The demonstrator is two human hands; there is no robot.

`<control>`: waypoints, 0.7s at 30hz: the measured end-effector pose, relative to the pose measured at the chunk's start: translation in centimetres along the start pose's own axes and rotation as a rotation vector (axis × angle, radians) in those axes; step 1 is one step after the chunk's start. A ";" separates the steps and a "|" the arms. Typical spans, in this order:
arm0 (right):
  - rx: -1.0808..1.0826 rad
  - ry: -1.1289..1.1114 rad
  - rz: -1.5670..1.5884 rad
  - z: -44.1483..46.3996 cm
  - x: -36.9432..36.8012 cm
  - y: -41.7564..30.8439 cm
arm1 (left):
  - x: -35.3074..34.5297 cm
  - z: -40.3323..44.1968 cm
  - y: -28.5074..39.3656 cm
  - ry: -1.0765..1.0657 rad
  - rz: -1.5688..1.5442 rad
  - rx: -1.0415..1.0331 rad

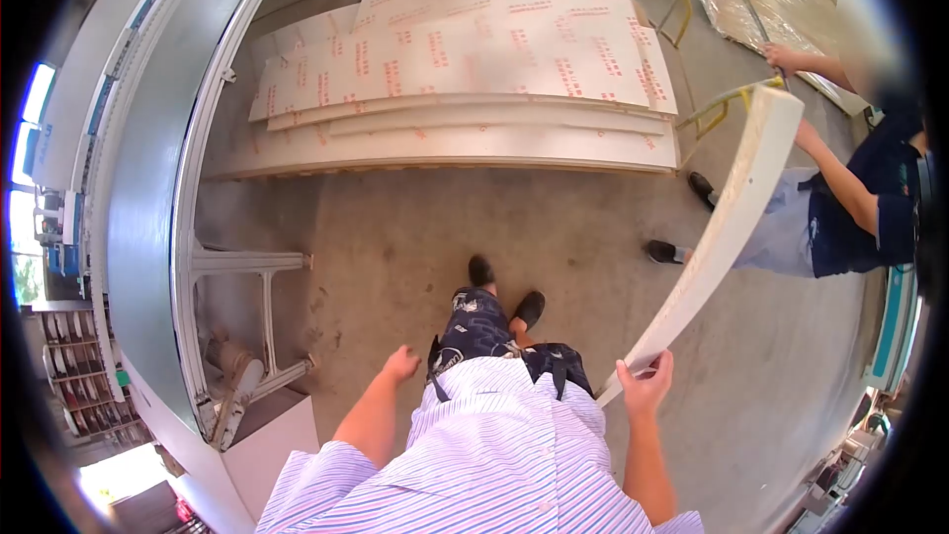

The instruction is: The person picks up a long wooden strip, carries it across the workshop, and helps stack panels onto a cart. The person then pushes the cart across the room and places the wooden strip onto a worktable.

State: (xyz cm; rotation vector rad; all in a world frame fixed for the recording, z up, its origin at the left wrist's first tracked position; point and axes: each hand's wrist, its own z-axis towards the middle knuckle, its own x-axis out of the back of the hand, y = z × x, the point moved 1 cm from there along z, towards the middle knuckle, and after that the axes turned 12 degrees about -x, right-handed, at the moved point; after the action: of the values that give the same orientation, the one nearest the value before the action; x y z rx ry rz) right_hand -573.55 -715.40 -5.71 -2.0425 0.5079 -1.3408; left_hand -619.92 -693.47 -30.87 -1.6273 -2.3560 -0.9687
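Concrete floor (395, 222) surrounds the panel stack (474, 59). On its near side, the right hand (645, 383) has fingers closed on the near part of one long white board strip (729, 227), whose axis runs outward to the stack's right; the left hand (400, 364), farther from it, seems relaxed, without object.

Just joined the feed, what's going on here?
The wearer's right hand grips a long pale board that runs out to the front right. The left hand hangs free and looks empty. A co-worker stands by the board's far end; whether they touch it is unclear. A stack of red-printed sheets lies ahead.
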 end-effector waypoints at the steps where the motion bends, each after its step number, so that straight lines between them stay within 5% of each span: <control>1: -0.034 -0.006 -0.017 -0.1 -0.8 -0.1 | 0.6 -1.5 0.2 -0.033 -0.091 0.067; 8: -0.142 0.045 -0.139 3.1 -6.4 -1.2 | 7.6 8.3 7.2 -0.048 -0.236 -0.028; 14: -0.168 0.019 -0.204 4.1 -9.9 -3.4 | 16.6 15.5 24.3 0.081 -0.546 -0.225; 21: -0.202 -0.031 -0.097 5.4 -12.3 -3.9 | 16.5 19.9 26.1 -0.008 -0.460 -0.344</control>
State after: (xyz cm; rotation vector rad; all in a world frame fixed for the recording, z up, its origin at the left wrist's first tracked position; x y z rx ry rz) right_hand -573.72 -703.37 -12.73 -2.2741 0.5561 -1.3589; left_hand -598.95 -663.41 -28.03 -1.1844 -2.7535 -1.5227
